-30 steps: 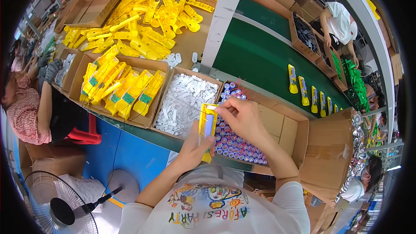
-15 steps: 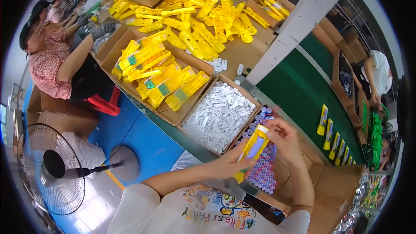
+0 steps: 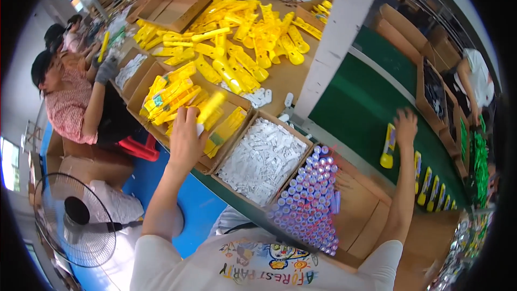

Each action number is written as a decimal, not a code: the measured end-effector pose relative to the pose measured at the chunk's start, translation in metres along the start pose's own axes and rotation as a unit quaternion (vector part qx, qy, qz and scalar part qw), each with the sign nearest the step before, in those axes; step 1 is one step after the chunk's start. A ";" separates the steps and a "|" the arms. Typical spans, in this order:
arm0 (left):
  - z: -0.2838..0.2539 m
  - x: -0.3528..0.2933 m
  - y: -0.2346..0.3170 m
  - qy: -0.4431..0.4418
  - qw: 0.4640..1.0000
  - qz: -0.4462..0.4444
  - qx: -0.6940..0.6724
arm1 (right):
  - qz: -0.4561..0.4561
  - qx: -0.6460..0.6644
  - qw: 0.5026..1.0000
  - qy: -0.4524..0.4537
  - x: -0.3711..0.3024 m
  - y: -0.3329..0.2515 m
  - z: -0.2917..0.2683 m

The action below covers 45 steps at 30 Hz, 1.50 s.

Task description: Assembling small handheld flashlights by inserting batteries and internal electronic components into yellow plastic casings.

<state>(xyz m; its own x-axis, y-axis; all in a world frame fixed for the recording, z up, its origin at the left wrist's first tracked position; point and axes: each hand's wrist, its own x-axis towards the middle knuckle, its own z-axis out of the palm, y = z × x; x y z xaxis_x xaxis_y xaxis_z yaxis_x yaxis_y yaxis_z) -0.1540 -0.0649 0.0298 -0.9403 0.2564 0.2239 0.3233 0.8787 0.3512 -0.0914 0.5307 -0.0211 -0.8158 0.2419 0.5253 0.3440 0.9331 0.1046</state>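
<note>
Over the box's [image 3: 203,165] near edge, left hand [image 3: 184,141] pinches a yellow case [image 3: 212,106], long axis slanting far-right; right hand [image 3: 406,128], loosely spread, apparently empty, just right of the belt's [image 3: 350,94] leftmost case [image 3: 388,147].

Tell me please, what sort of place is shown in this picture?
Probably a factory assembly line: a heap of yellow parts, packed purple cylinders, and yellow units lined up on a long green surface, like a conveyor.

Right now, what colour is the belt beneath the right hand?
Green; the belt shows best in the head view.
</note>
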 end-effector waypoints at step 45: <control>0.052 -0.139 0.157 -0.339 0.687 0.043 -0.641 | 0.241 0.705 0.593 -0.307 -0.164 -0.220 -0.225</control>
<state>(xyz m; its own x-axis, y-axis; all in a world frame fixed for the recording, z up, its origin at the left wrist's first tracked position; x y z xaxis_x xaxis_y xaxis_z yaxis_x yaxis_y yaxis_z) 0.0217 0.0582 0.0069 -0.6043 0.7963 -0.0285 -0.2002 -0.1171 0.9727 0.0710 0.2260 0.0599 -0.9451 0.2184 -0.2430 0.2280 -0.0917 -0.9693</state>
